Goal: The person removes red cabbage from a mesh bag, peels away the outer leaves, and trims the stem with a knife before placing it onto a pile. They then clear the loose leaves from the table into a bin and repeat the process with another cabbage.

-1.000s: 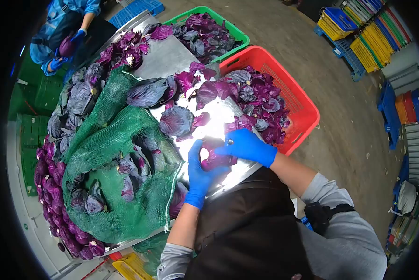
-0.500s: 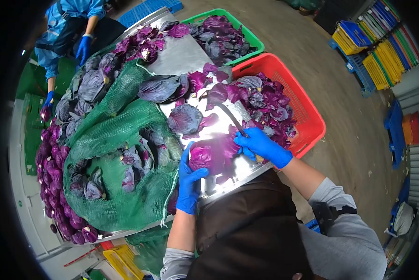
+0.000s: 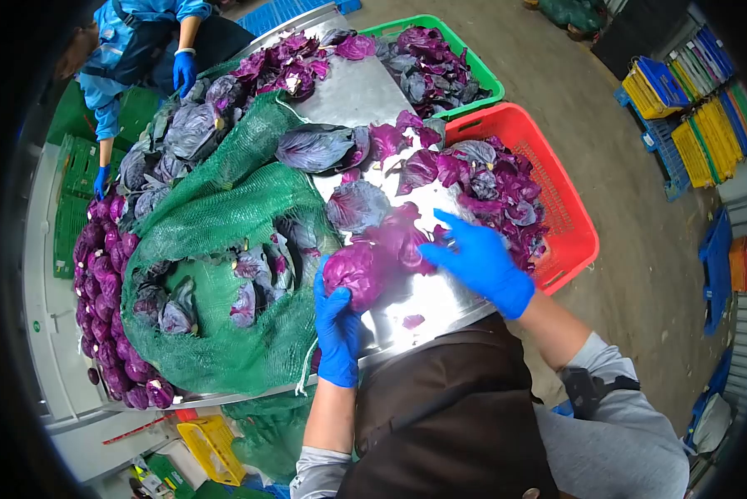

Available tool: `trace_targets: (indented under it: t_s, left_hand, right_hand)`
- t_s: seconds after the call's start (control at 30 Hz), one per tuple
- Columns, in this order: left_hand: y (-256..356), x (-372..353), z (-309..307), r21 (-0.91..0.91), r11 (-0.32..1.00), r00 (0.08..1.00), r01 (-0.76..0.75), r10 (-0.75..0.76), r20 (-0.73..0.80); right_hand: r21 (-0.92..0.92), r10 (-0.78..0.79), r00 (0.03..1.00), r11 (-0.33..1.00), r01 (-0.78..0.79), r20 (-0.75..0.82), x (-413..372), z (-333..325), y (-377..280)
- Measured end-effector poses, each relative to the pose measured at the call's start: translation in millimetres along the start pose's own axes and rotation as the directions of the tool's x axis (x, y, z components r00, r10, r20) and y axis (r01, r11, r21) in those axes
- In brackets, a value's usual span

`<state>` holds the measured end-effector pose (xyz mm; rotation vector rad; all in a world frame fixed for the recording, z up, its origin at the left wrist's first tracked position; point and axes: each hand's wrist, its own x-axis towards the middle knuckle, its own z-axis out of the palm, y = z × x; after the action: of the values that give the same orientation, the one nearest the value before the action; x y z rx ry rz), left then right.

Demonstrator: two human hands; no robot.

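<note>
A peeled purple cabbage rests in my left hand, whose fingers are wrapped round its left side. To its right, my right hand is open over the metal table, fingers apart and nothing visible in them. Loose purple leaves, partly blurred, lie between the cabbage and my right fingertips. A dark outer leaf lies just above the cabbage. No knife can be seen.
A green net bag with leaves spreads at the left, beside piled purple cabbages. A red crate and green crate hold leaves. A co-worker in blue handles cabbages at upper left. Stacked crates stand far right.
My right hand has opened and lifted to the right; the dark knife it held is no longer visible. The co-worker's lower hand now touches the cabbage pile. The view has shifted slightly.
</note>
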<state>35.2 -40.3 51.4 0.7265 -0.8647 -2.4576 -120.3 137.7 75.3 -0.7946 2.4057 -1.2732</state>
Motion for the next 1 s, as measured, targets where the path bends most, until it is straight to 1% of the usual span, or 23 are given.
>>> trace_targets:
  t_s: [0.03, 0.1, 0.17, 0.23, 0.27, 0.33, 0.37, 0.4, 0.43, 0.47, 0.5, 0.57, 0.6, 0.63, 0.7, 0.73, 0.77, 0.8, 0.83, 0.87, 0.9, 0.93, 1.0]
  left_hand:
    - [0, -2, 3, 0.007, 1.0, 1.0, 0.007, -0.007, 0.004]
    - [1, -5, 11, 0.173, 0.982, 0.997, -0.068, 0.062, 0.041]
    - [1, -6, 9, 0.16, 0.986, 0.999, -0.048, 0.043, 0.033]
    - [0, -4, -6, 0.012, 1.0, 1.0, 0.006, -0.006, -0.01]
    - [0, -4, -13, 0.008, 1.0, 1.0, 0.003, -0.003, -0.012]
    - [3, -4, -21, -0.255, 0.959, 0.99, 0.124, -0.138, -0.038]
    - [3, -5, -22, -0.261, 0.958, 0.99, 0.115, -0.131, -0.044]
    - [4, -6, -16, -0.172, 0.983, 0.998, 0.064, -0.068, -0.016]
    - [6, -7, -10, -0.078, 0.997, 1.0, 0.015, -0.013, 0.019]
    - [6, -7, -2, 0.012, 1.0, 1.0, -0.027, 0.027, -0.009]
    - [5, -8, 4, 0.016, 1.0, 1.0, -0.025, 0.025, -0.003]
    - [1, -10, 12, 0.04, 0.997, 0.998, -0.066, 0.066, 0.004]
    - [1, -10, 11, 0.065, 0.996, 0.998, -0.067, 0.068, -0.014]
    - [-1, -10, 8, 0.061, 0.996, 0.997, -0.068, 0.07, -0.015]
    - [-12, -7, -6, 0.025, 1.0, 1.0, 0.004, -0.004, -0.012]
    - [-16, -5, -11, -0.013, 0.999, 0.999, 0.048, -0.048, 0.001]
    - [-18, -5, -16, -0.021, 0.999, 0.999, 0.042, -0.042, -0.003]
    - [-18, -6, -18, -0.208, 0.964, 0.985, 0.168, -0.172, -0.003]
    - [-17, -6, -20, -0.387, 0.878, 0.956, 0.28, -0.294, 0.025]
    - [-14, -7, -19, -0.512, 0.802, 0.939, 0.308, -0.344, 0.026]
    - [-11, -8, -18, -0.521, 0.803, 0.944, 0.29, -0.329, 0.018]
    - [-7, -9, -18, -0.538, 0.782, 0.939, 0.314, -0.341, 0.051]
    - [-1, -10, -16, -0.56, 0.746, 0.927, 0.36, -0.351, 0.129]
  right_hand:
    - [0.121, -0.063, 0.996, 0.991, 0.055, 0.06, 0, 7, -23]
    - [0.146, -0.092, 0.994, 0.986, 0.082, 0.066, 1, 29, -37]
    - [0.167, -0.125, 0.989, 0.98, 0.111, 0.08, 0, 38, -30]
    - [-0.091, -0.117, 0.988, 0.988, 0.127, 0.105, 3, 45, -7]
    - [-0.093, -0.119, 0.987, 0.987, 0.13, 0.109, 2, 42, 2]
    - [-0.235, -0.004, 0.994, 0.972, 0.03, 0.107, 5, 31, 10]
    - [-0.237, -0.011, 0.993, 0.971, 0.039, 0.117, 7, 30, 8]
    - [-0.066, 0.032, 0.989, 0.998, -0.023, 0.143, 8, 22, -5]
    - [0.107, 0.076, 0.982, 0.99, -0.095, 0.173, 6, 15, -20]
    - [0.17, 0.024, 0.977, 0.984, -0.061, 0.213, 6, 14, -39]
    - [0.172, 0.025, 0.978, 0.983, -0.062, 0.206, 5, 21, -44]
    - [0.18, -0.034, 0.978, 0.984, -0.004, 0.208, 0, 31, -47]
    - [0.221, 0.002, 0.965, 0.973, -0.062, 0.262, 0, 29, -47]
    - [0.217, 0.001, 0.964, 0.974, -0.061, 0.264, 0, 28, -47]
    - [0.047, -0.086, 0.972, 0.996, 0.077, 0.217, -4, 28, -45]
    - [0.046, -0.089, 0.971, 0.996, 0.081, 0.223, -4, 26, -37]
    - [0.083, -0.092, 0.977, 0.994, 0.078, 0.192, -4, 22, -22]
    - [0.119, -0.094, 0.982, 0.99, 0.075, 0.162, -3, 16, -9]
    - [0.114, -0.102, 0.98, 0.99, 0.083, 0.171, -2, 6, 4]
    - [0.017, 0.019, 0.987, 1.0, -0.022, 0.157, 2, -6, 16]
    - [-0.076, 0.137, 0.981, 0.989, -0.128, 0.134, 7, -11, 15]
    - [-0.076, 0.124, 0.981, 0.991, -0.113, 0.147, 10, -11, 10]
    - [-0.283, 0.019, 0.996, 0.959, 0.007, 0.088, 13, -12, -7]
